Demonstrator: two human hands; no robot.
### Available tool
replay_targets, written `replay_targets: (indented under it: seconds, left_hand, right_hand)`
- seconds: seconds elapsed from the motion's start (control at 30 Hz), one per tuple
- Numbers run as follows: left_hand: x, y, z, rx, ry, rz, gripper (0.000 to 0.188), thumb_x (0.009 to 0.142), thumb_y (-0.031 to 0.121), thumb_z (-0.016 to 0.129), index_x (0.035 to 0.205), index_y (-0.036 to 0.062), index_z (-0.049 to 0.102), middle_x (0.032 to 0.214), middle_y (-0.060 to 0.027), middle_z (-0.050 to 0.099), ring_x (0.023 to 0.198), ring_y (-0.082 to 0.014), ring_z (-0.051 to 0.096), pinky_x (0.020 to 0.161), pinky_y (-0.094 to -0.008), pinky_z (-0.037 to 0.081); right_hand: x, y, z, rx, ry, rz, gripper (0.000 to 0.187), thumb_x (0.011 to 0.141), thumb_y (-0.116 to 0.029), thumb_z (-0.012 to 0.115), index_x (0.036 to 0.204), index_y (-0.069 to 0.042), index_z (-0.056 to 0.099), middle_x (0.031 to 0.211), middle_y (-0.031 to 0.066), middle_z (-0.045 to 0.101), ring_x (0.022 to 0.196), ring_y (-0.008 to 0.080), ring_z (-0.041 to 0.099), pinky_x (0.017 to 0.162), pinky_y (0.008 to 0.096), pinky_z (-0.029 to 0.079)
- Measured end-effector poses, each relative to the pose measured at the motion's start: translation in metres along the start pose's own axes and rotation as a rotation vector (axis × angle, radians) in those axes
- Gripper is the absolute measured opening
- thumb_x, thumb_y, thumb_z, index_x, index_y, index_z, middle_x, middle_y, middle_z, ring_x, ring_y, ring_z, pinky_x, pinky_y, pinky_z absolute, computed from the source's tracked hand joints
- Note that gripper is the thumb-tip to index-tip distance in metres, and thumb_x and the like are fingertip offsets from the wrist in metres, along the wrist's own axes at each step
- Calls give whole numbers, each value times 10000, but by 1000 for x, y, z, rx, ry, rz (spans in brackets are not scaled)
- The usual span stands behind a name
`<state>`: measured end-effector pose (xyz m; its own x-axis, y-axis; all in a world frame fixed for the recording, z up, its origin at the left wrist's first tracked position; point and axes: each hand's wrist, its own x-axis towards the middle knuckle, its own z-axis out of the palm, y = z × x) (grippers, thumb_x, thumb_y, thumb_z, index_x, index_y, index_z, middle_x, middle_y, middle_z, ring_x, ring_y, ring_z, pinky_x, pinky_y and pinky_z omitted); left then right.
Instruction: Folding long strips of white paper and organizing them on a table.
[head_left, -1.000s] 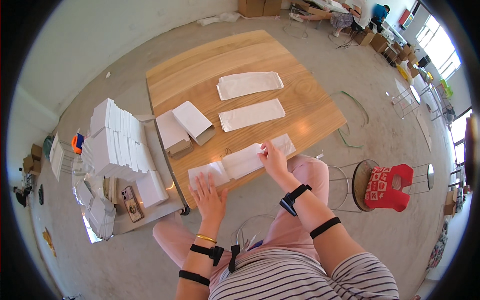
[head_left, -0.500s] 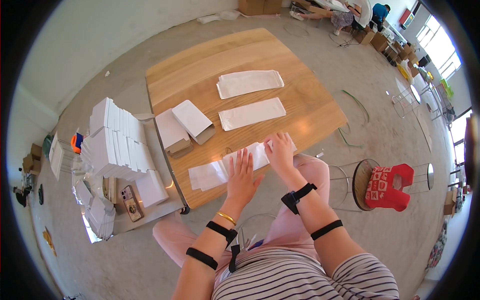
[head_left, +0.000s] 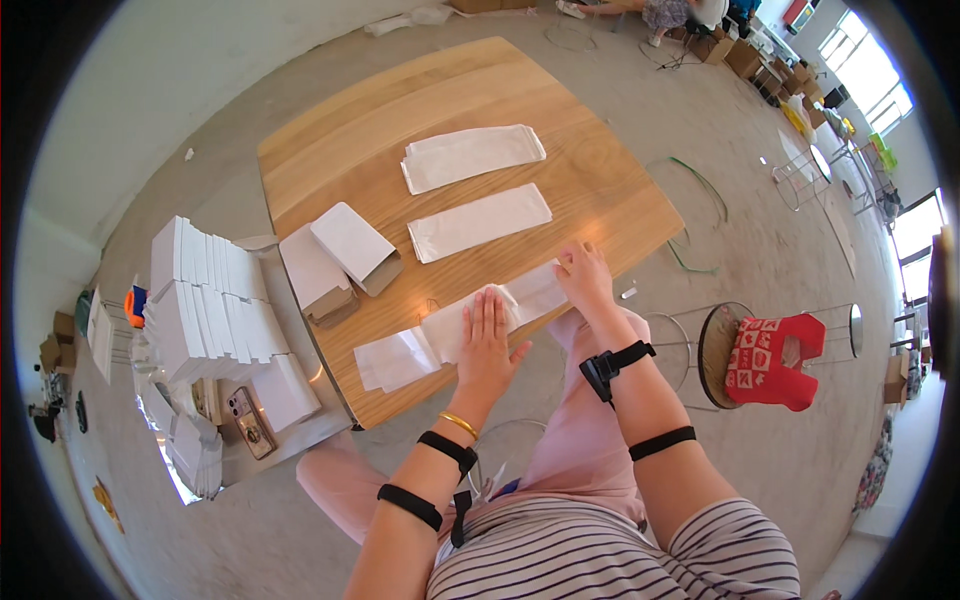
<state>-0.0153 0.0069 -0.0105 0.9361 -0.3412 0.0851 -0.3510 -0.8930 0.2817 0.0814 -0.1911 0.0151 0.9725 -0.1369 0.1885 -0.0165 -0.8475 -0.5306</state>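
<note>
A long, thin, shiny white plastic sleeve lies spread along the near edge of the wooden table, with a crease across its left part. My left hand is open, pressing flat on its middle. At the sleeve's right end is my right hand, its fingers bent and closed on the edge; the fingertips are partly hidden. Farther back lie two flat piles of similar white sleeves, a nearer pile and a farther pile.
Two white boxes rest on the wooden table at its left. A side table holds tall stacks of white flat cartons and a phone. On my right, a stool carries a red bag. Other people sit far back.
My right hand has slid rightward to the sleeve's end, and the right part now lies flatter and longer. My left hand stays flat on the sleeve. The view has shifted slightly.
</note>
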Motion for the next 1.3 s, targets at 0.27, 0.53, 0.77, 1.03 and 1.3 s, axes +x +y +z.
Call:
replay_targets:
  seconds: [0.27,0.53,0.77,1.03,1.3]
  left_hand:
    - [0,2,-7,130,-92,21,852,969,580,422,1569,29,175,1629,-234,114,1516,-369,108,1220,-502,107]
    - [-8,1,-11,106,-32,53,775,956,586,455,1581,190,224,1621,-249,119,1510,-382,117,1207,-548,113]
    - [-31,7,-26,84,-22,66,770,975,553,441,1563,99,240,1626,-189,168,1514,-320,147,1213,-555,74]
    - [-38,-2,-24,177,-21,5,779,983,571,390,1532,27,290,1603,-109,283,1500,-244,216,1219,-546,52]
    - [-81,-10,-42,-229,105,60,566,971,397,547,1372,1,488,1483,-166,430,1422,-322,354,1192,-537,206]
  right_hand:
    - [-3,29,-1,-39,-267,183,250,756,-232,763,859,-31,654,803,144,681,807,330,667,730,415,531]
    - [2,3,-22,192,-199,115,215,748,-234,748,819,-57,649,846,137,704,820,339,675,729,429,532]
    - [2,24,-13,-277,-286,272,257,771,-269,760,933,-74,719,953,139,715,893,322,695,765,419,546]
    - [-6,-22,-34,-122,-260,213,174,752,-251,688,833,-100,719,927,157,710,861,342,692,738,459,546]
    - [-58,-141,-11,-207,-353,-181,192,775,-174,641,900,-29,654,928,177,667,842,359,682,732,478,557]
